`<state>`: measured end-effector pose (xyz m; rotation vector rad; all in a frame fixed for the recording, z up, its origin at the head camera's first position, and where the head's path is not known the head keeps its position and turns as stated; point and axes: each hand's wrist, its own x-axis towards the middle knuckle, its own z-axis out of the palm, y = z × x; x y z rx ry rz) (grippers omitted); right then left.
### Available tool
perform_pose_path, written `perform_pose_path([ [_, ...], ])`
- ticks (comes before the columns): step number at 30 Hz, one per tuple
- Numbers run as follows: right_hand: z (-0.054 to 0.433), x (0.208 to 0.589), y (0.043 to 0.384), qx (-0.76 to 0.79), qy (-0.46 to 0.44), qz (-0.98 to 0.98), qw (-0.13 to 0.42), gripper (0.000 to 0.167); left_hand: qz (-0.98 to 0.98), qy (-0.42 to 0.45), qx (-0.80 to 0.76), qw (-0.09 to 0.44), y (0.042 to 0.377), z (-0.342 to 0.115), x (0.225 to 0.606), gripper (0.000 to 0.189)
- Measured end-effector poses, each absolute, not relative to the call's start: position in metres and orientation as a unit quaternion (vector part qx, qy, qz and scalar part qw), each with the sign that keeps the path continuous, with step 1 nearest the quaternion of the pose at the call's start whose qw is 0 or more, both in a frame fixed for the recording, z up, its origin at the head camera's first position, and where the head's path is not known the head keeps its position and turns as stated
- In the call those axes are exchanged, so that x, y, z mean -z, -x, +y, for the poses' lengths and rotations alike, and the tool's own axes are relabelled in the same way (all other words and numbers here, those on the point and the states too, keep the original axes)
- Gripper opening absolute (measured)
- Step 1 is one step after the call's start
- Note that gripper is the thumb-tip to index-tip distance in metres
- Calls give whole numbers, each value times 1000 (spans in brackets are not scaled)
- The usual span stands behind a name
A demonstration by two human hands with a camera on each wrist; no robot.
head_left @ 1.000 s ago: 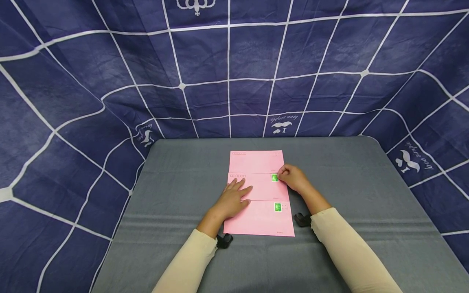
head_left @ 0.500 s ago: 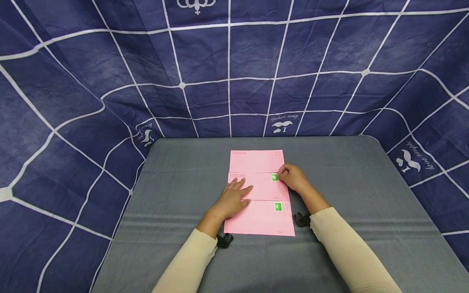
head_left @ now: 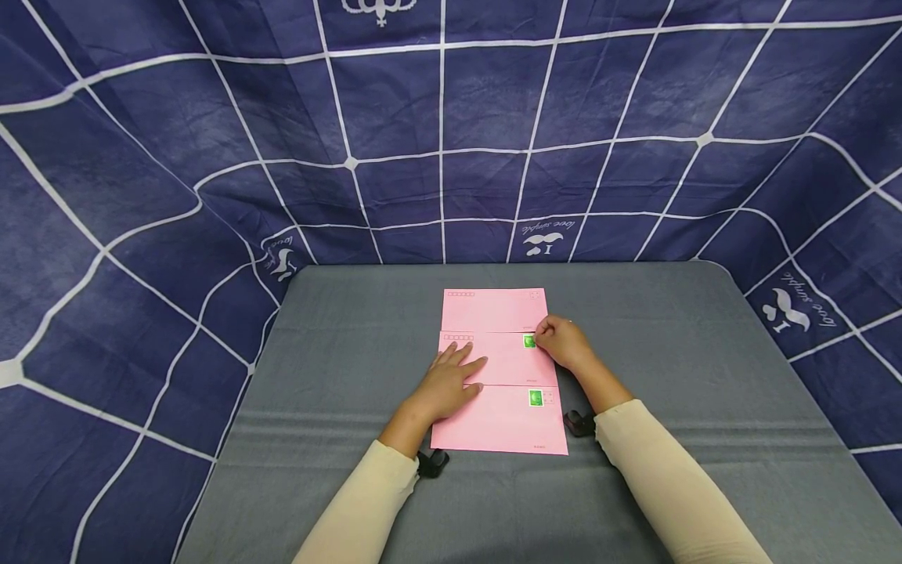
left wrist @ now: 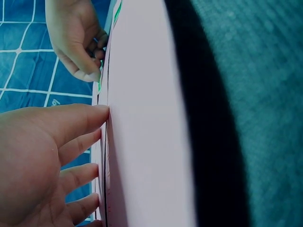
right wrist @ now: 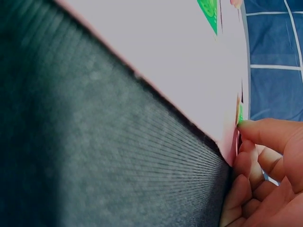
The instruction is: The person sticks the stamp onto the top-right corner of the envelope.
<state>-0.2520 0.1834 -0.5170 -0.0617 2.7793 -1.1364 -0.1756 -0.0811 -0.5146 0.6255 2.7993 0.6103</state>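
Three pink envelopes lie in a column, the middle one slightly overlapping its neighbours' edges in the head view. My left hand rests with spread fingers on the left part of the middle envelope, its thumb by the seam with the near envelope. At the middle envelope's upper right corner, my right hand pinches the right edge of a green stamp between thumb and curled fingers. In the right wrist view the thumb tip meets that stamp. Another green stamp sits on the near envelope, beside printed boxes.
The far envelope bears only printed boxes and small print. A grey cloth covers the table. Blue curtains with white grid lines stand along the back and both sides. Black straps show at the wrists.
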Motion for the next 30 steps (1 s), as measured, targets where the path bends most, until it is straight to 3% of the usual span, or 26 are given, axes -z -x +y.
perform_pose_path([
  [30, 189, 515, 250, 399, 0, 914, 71, 15, 945, -214, -221, 107, 174, -81, 511, 52],
])
